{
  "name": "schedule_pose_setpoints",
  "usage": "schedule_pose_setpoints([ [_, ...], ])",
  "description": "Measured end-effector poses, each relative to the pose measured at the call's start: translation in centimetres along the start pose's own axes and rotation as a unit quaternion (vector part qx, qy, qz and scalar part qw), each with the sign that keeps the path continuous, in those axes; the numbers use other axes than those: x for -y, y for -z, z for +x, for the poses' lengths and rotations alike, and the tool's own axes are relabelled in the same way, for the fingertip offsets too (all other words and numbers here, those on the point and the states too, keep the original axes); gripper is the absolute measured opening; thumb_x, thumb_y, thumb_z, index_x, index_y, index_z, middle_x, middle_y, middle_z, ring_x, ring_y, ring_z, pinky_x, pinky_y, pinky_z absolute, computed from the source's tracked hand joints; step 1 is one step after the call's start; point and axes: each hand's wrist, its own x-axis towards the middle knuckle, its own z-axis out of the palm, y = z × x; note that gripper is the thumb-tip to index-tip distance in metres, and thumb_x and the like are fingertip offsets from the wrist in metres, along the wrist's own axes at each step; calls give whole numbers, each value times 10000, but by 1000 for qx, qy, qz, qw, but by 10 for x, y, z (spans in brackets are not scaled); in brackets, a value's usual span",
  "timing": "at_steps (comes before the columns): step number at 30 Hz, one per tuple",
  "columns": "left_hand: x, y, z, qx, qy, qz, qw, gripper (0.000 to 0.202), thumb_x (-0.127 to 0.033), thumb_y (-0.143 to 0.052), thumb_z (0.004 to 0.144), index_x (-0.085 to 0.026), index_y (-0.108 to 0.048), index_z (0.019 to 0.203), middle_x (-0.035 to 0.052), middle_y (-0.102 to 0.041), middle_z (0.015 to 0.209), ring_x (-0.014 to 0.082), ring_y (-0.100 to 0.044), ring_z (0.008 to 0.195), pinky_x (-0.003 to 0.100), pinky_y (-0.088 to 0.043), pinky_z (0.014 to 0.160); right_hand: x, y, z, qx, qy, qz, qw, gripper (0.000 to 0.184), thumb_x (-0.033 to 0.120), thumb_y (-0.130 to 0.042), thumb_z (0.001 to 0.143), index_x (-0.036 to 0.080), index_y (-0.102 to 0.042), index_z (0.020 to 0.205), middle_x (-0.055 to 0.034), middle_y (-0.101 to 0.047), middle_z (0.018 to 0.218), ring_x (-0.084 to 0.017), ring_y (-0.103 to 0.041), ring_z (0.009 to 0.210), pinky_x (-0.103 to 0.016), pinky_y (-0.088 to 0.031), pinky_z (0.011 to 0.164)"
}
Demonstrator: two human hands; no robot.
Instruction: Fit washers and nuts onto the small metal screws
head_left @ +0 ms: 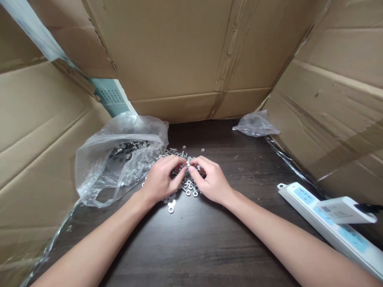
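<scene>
My left hand (164,175) and my right hand (211,177) meet fingertip to fingertip over a loose pile of metal hardware. A small silver bolt (186,166) lies between them, pinched by the thumb and fingers of my left hand. My right thumb and forefinger close at the bolt's other end, around a tiny piece too small to make out. Beneath and around both hands spread several hex nuts (188,192), washers and bolts, partly hidden by my fingers.
A clear plastic bag (89,159) holding more hardware lies open at the left. Toward the back right sits a second clear bag (255,123). A white power strip (317,221) with a plugged-in adapter (344,210) runs along the right. Cardboard walls (179,52) enclose the dark tabletop (191,247).
</scene>
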Motion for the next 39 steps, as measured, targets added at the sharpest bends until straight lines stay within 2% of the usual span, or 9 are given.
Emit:
schedule_pose_setpoints([
  [3, 0, 0, 0, -1, 1, 1, 1000, 87, -182, -568, 925, -160, -621, 991, 19, -623, 807, 157, -579, 740, 304, -446, 727, 0, 0, 0, -3, 6, 5, 1000, 122, 222, -550, 930, 198, -632, 1017, -29, -647, 894, -160, -605, 798, -288, -456, 714],
  [7, 0, -1, 0, -1, -2, 1, 1000, 85, -196, -572, 928, -161, -623, 986, 26, -635, 825, 161, -585, 748, 305, -449, 728, 0, 1, 0, -6, 13, -2, 1000, 99, 196, -579, 891, 190, -636, 972, -22, -632, 854, -156, -587, 765, -286, -451, 708],
  [24, -3, -2, 0, 1, 1, 6, 1000, 118, -228, -546, 935, -154, -631, 972, 32, -647, 806, 162, -599, 736, 304, -463, 724, 1, 2, 0, -6, 5, 2, 1000, 88, 227, -558, 903, 194, -633, 935, -25, -631, 859, -150, -555, 731, -289, -439, 684],
  [31, -3, -1, 0, 3, -1, 4, 1000, 110, -219, -556, 931, -153, -637, 967, 45, -678, 857, 175, -632, 786, 312, -476, 753, 1, 2, -1, -6, 4, 3, 1000, 77, 203, -573, 892, 187, -619, 952, -18, -618, 849, -145, -555, 727, -280, -435, 683],
  [39, -1, -1, 0, -5, -1, -3, 1000, 107, -220, -568, 942, -154, -636, 993, 34, -666, 836, 165, -615, 767, 310, -476, 752, 3, 2, -1, 1, -1, -12, 1000, 88, 245, -531, 941, 198, -603, 958, -36, -646, 889, -167, -590, 794, -292, -441, 704],
])
